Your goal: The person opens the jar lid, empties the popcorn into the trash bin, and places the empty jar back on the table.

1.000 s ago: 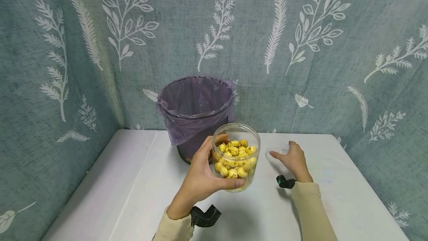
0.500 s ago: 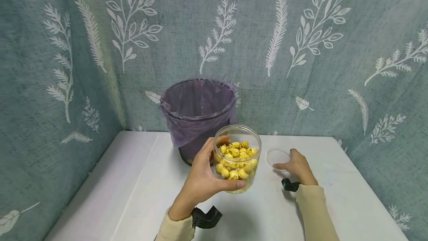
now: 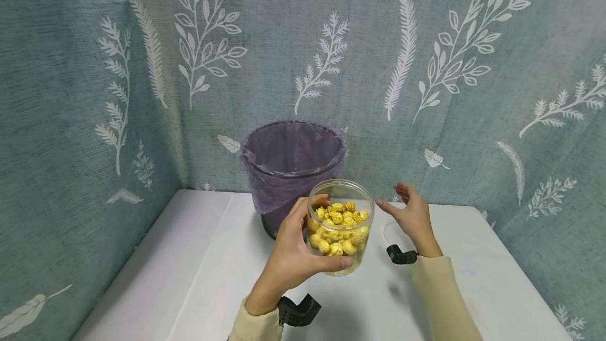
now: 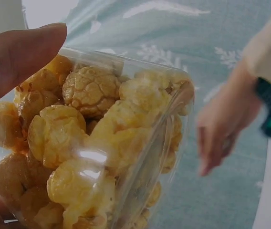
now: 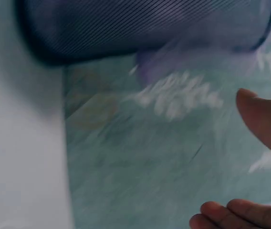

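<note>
The right hand [image 3: 413, 220] is coming away from the clear lid [image 3: 384, 233], whose edge its thumb and fingers were touching half a second ago. The hand is now rising above the table [image 3: 213, 257], and its thumb is nearing the popcorn jar [image 3: 340, 230]. The lid is now lying free on the table, partly hidden behind that hand. A shadow [image 3: 396, 291] is falling farther below the wrist than before. The head view is shifting, so the bin [image 3: 289, 191] is sitting lower and farther right in it.
</note>
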Tool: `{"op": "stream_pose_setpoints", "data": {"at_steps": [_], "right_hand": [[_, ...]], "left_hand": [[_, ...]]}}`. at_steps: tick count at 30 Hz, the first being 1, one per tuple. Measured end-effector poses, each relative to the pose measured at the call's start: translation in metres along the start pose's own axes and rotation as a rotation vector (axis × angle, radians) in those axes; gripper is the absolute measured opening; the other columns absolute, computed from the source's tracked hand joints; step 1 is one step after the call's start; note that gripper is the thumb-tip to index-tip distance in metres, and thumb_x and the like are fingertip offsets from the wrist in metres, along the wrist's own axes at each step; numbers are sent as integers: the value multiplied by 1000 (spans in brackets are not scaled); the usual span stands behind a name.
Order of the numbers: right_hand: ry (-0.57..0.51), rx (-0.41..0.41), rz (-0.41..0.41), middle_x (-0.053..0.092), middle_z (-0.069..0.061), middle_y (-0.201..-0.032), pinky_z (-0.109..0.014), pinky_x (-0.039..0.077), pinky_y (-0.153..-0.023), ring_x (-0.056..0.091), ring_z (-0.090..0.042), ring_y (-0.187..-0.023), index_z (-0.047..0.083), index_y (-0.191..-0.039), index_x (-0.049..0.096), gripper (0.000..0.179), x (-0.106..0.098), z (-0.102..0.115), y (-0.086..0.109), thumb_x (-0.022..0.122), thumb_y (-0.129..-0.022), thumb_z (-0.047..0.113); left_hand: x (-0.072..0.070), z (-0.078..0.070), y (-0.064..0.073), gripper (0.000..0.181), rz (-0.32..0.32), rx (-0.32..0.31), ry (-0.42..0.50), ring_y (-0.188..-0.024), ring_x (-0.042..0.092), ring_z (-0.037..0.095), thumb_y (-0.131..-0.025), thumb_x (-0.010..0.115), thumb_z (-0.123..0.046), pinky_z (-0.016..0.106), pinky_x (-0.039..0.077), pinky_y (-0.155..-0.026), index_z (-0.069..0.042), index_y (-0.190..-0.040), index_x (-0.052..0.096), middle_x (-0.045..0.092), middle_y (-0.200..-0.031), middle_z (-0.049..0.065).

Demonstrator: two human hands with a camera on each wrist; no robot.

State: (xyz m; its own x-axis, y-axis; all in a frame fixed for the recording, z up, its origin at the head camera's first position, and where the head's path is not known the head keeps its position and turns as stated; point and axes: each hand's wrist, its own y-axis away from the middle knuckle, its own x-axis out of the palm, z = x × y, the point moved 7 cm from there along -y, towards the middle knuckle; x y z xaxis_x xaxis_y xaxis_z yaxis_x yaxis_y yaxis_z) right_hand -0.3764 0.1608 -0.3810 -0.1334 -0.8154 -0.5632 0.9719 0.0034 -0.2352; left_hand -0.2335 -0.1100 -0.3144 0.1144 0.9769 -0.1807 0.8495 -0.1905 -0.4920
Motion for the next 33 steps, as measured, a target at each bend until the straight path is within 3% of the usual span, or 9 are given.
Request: {"op": "stream_pose_setpoints", "data": {"at_steps": [7,17,26,33], "right_hand": [[-139,-178,-13,48,-22,-156,-49,37,-120,45,-40,-145,-1,-157,39,83,7,67,-26,80,-96,36],[-458,-281,3,55,-20,-149,-44,48,-110,53,-38,-135,-2,-153,48,63,22,116,-44,76,-99,16],[-473,-341,-1,58,-25,-145,-47,48,-107,53,-39,-135,-8,-149,50,58,36,142,-55,74,-98,4],[-460,-343,15,59,-26,-145,-51,45,-109,53,-37,-136,-9,-148,50,58,49,140,-58,75,-97,1]], "left_hand": [[-5,-3,0,95,-10,20,8,-128,56,19,-66,101,-21,44,48,-108,-20,-147,53,55,-140,1],[-10,-8,2,95,-10,31,12,-128,56,17,-65,101,-22,43,48,-109,-22,-147,53,56,-139,-2],[-13,-13,3,94,-18,45,29,-129,56,18,-65,101,-20,41,48,-110,-17,-146,53,56,-141,4],[-18,-13,5,93,-25,54,35,-130,56,18,-65,100,-19,40,48,-110,-18,-146,54,56,-141,5]]}}
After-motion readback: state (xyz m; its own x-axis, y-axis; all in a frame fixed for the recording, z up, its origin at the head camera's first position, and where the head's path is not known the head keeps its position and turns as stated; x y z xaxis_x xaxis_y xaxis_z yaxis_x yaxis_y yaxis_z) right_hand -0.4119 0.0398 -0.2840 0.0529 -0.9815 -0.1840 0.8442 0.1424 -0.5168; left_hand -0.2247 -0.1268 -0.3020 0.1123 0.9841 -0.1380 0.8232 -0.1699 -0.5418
